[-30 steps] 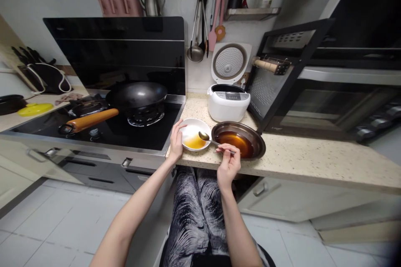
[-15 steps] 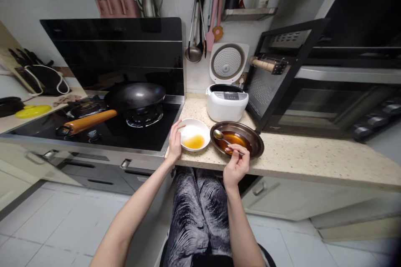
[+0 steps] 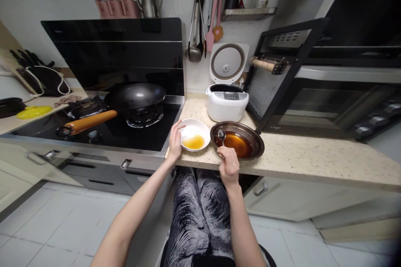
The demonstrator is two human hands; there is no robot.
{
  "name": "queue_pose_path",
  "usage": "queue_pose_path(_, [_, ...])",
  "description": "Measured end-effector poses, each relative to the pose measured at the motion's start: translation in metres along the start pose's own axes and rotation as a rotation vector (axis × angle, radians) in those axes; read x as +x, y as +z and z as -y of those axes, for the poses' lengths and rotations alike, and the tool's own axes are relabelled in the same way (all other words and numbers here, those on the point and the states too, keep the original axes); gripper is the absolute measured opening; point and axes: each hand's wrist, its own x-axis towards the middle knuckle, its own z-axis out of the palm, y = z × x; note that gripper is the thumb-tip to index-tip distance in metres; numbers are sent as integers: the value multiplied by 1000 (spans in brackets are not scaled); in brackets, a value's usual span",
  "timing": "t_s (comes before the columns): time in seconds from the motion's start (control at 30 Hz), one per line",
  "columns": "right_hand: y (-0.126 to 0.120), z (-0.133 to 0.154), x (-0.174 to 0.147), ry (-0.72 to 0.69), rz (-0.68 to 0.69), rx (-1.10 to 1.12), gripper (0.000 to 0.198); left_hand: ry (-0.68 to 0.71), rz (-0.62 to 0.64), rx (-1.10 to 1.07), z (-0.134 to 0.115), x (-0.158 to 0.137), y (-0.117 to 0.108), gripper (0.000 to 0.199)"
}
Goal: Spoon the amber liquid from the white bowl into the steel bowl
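On the counter stands a white bowl (image 3: 203, 128) with a pool of amber liquid (image 3: 193, 142) at its bottom. My left hand (image 3: 176, 138) grips its left rim, thumb and fingers on the edge. To its right is a dark metal bowl (image 3: 257, 142) holding more of the brownish-amber liquid. My right hand (image 3: 230, 163) is closed around the handle of a metal spoon (image 3: 221, 134). The spoon's head is over the left part of the dark bowl, and most of its handle is hidden by my fingers. I cannot tell whether the spoon carries liquid.
Behind the bowls sits a white rice cooker (image 3: 227, 106) with its lid raised. A black wok (image 3: 138, 96) with a wooden handle (image 3: 90, 122) rests on the stove at left. An oven (image 3: 326, 104) stands at right. Utensils, including a ladle (image 3: 193, 53), hang on the wall.
My right hand has moved a little left and turned, so the spoon now points away from me over the dark bowl's left side. My left hand and the white bowl have stayed put.
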Motion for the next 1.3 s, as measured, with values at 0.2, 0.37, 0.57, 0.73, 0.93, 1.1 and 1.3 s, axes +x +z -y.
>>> queue_pose_path(0.2, [-4, -1, 0, -29, 118, -22, 41, -3, 1, 5, 0, 0, 0, 40])
queue_pose_path(0.37, [-1, 5, 0, 97, -109, 24, 29, -9, -5, -5, -1, -1, 0, 39])
queue_pose_path(0.57, [11, 21, -1, 292, -284, 156, 17, -5, -5, -2, -1, 0, 0, 39])
queue_pose_path(0.73, [26, 31, 0, 326, -109, 239, 18, -8, -1, 4, 1, 0, 1, 40])
queue_pose_path(0.93, [37, 31, -2, 353, -17, 223, 19, -11, -2, 0, 0, -1, 1, 41])
queue_pose_path(1.1, [38, 27, -4, 369, 8, 214, 20, -7, -5, -7, -2, 0, 2, 41])
queue_pose_path(1.3, [36, 25, -6, 402, 24, 221, 20, -8, -9, -12, -2, -1, 1, 41])
